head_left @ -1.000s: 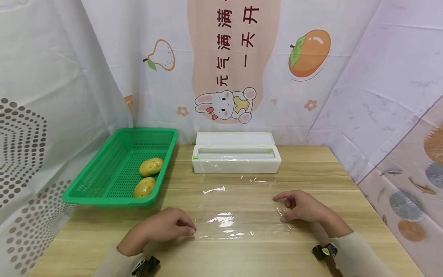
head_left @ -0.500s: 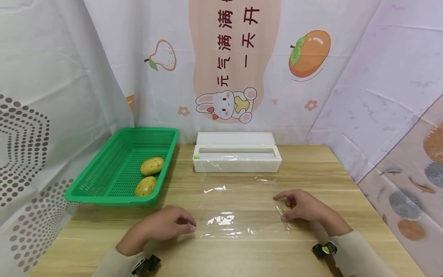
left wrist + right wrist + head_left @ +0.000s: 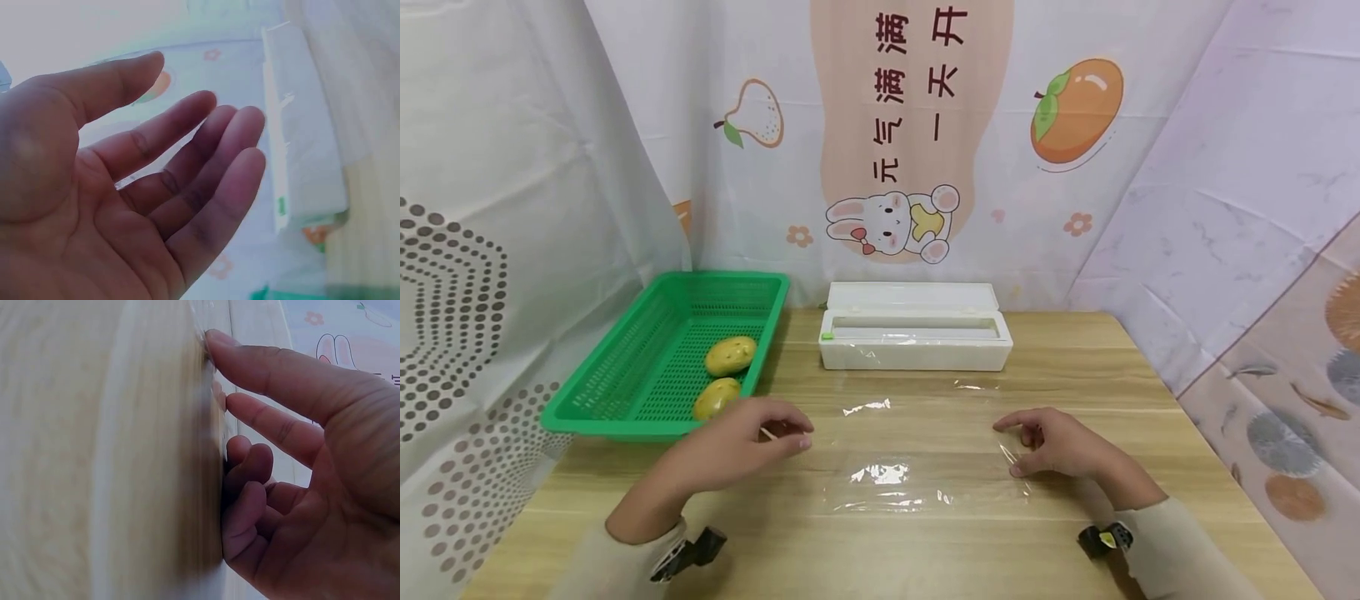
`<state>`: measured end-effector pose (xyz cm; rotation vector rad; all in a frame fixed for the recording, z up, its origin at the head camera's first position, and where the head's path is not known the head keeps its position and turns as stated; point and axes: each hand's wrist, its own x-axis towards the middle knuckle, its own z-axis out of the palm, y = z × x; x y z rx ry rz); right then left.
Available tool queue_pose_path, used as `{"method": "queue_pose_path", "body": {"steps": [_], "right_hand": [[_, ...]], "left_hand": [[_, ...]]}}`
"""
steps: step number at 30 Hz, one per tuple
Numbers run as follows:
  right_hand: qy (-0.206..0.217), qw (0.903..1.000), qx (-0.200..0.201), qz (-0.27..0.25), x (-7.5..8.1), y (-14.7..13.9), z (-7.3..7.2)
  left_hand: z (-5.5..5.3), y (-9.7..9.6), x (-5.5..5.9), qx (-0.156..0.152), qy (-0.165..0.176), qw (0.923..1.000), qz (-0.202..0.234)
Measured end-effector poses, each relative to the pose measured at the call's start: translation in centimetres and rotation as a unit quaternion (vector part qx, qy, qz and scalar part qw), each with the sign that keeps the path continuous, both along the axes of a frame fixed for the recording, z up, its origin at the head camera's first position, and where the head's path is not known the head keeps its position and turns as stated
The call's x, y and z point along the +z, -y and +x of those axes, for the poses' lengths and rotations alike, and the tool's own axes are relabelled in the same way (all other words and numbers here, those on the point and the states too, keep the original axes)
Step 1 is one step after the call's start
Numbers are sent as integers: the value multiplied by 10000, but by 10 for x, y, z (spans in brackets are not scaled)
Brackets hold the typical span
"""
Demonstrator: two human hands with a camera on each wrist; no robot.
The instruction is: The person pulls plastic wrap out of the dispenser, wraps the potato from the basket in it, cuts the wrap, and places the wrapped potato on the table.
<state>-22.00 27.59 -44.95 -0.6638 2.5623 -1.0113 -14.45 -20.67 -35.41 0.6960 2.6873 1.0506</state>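
A sheet of clear cling film [image 3: 880, 475] lies spread on the wooden table, reaching from a white cling film dispenser [image 3: 916, 357] whose lid stands up. My left hand [image 3: 741, 446] hovers off the film's left edge, near the green basket; in the left wrist view its fingers [image 3: 234, 181] are relaxed and hold nothing. At the film's right edge, my right hand [image 3: 1063, 446] touches the sheet with thumb and forefinger set apart. Its other fingers curl against the tabletop in the right wrist view.
At the left, a green plastic basket [image 3: 617, 429] holds two potatoes, one farther back [image 3: 731, 356] and one nearer [image 3: 716, 397], partly behind my left hand. A printed curtain [image 3: 917, 275] hangs along the table's back edge.
My left hand has let go of the film's near left corner and risen up and to the left, toward the basket. The right hand has stayed in place.
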Motion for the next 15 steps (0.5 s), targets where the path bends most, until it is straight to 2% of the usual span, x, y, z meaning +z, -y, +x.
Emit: {"method": "queue_pose_path", "body": {"steps": [6, 12, 15], "right_hand": [[-42, 10000, 13, -30, -2, -2, -1], [-3, 10000, -9, -37, -3, -4, 0], [-25, 10000, 24, -62, -2, -3, 0]], "left_hand": [[-12, 10, 35, 326, -334, 9988, -179], [-31, 24, 70, 772, -628, 9945, -330], [-40, 30, 82, 953, -761, 9917, -415]]}}
